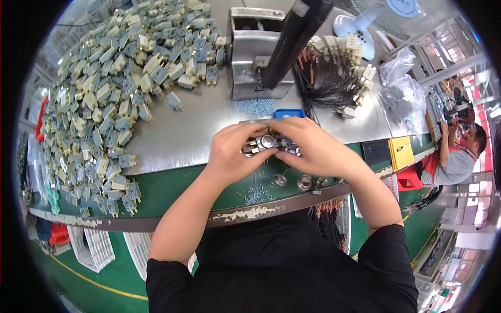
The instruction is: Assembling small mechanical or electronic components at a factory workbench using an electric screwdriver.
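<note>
While the left hand (234,151) and right hand (317,148) grasp a small silvery metal part (267,141), largely hidden, over the green-and-steel table (175,140), that piece looks unfinished; a bundle of black-wired cream blocks (331,94) may be done, a heap of grey-and-cream plastic blocks (133,83) untouched.

The wide fisheye view looks down and forward from the wearer's head, over a black shirt (302,266), onto the workbench (177,143), with the left hand (229,152) and right hand (319,150) fairly near the lens (the bench's front edge (250,213) bends into a curve)
</note>
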Available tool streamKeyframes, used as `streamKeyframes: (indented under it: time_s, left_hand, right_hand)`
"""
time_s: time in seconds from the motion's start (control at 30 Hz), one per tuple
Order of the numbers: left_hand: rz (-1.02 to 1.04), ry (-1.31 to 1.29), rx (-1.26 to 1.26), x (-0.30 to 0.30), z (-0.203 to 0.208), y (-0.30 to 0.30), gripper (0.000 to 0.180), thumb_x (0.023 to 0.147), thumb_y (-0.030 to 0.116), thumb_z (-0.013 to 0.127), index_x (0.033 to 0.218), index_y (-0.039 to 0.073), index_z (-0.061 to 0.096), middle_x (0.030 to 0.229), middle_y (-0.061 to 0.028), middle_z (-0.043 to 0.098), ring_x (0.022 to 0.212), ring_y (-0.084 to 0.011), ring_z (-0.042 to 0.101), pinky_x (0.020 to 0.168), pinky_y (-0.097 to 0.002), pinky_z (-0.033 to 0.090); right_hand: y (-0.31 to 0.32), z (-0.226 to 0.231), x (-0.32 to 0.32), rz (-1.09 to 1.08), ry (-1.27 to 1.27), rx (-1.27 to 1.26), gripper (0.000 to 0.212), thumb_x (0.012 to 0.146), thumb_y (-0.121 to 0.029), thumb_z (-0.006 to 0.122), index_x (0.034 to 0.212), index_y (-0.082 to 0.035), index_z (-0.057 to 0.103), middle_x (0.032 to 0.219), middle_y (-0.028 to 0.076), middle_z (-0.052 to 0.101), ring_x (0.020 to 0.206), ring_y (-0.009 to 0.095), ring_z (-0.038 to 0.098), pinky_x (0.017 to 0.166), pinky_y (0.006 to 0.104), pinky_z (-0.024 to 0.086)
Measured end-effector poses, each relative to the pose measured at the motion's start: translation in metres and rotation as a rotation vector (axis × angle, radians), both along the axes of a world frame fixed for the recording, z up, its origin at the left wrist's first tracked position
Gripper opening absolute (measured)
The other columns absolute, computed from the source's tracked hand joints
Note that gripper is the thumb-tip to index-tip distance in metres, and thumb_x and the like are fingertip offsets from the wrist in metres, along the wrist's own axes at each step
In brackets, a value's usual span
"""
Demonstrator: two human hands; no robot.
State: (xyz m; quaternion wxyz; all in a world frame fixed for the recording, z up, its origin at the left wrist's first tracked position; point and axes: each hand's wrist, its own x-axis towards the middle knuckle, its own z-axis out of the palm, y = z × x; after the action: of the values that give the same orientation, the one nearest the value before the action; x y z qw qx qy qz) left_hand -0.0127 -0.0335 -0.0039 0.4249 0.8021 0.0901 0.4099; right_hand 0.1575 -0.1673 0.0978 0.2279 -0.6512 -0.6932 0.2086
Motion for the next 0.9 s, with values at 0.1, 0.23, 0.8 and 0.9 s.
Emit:
streamKeyframes:
  time_s: [0.1, 0.23, 0.8, 0.9]
  left_hand:
    - [0.052, -0.025, 0.041, -0.005, -0.008, -0.002, 0.056, 0.074, 0.01, 0.097, 0.12, -0.001, 0.067, 0.106, -0.0142, 0.079, 0.096, -0.0237, 0.079, 0.085, -0.0342, 0.063]
    - [0.086, -0.003, -0.048, -0.003, 0.0, -0.016, 0.063, 0.077, 0.006, 0.095, 0.129, -0.002, 0.059, 0.113, -0.0169, 0.077, 0.103, -0.0248, 0.078, 0.091, -0.0348, 0.061]
    - [-0.331, 0.117, 0.247, -0.013, 0.012, -0.008, 0.063, 0.076, 0.041, 0.094, 0.119, 0.003, 0.07, 0.086, -0.0063, 0.071, 0.074, -0.0227, 0.071, 0.068, -0.0357, 0.055]
    - [-0.366, 0.062, 0.312, -0.005, 0.014, -0.014, 0.062, 0.071, 0.041, 0.096, 0.115, 0.005, 0.073, 0.078, -0.0046, 0.068, 0.066, -0.0245, 0.067, 0.061, -0.0359, 0.051]
  right_hand:
    - [0.002, -0.008, -0.007, -0.001, -0.232, 0.181, 0.046, 0.085, -0.014, 0.079, 0.127, 0.0, 0.065, 0.106, 0.015, 0.067, 0.109, 0.036, 0.066, 0.096, 0.0453, 0.052]
    - [-0.002, -0.024, -0.012, -0.121, -0.408, 0.229, 0.038, 0.08, -0.014, 0.083, 0.114, -0.006, 0.067, 0.105, 0.01, 0.069, 0.099, 0.032, 0.069, 0.088, 0.0429, 0.054]
    - [0.029, -0.002, 0.137, -0.658, -0.454, 1.013, 0.021, 0.106, -0.019, 0.058, 0.113, -0.002, 0.068, 0.097, 0.014, 0.073, 0.078, 0.036, 0.07, 0.077, 0.0408, 0.057]
    - [0.055, 0.004, 0.191, -0.953, -0.386, 0.74, 0.029, 0.107, -0.027, 0.061, 0.115, 0.0, 0.067, 0.11, 0.017, 0.072, 0.097, 0.041, 0.069, 0.088, 0.0475, 0.055]
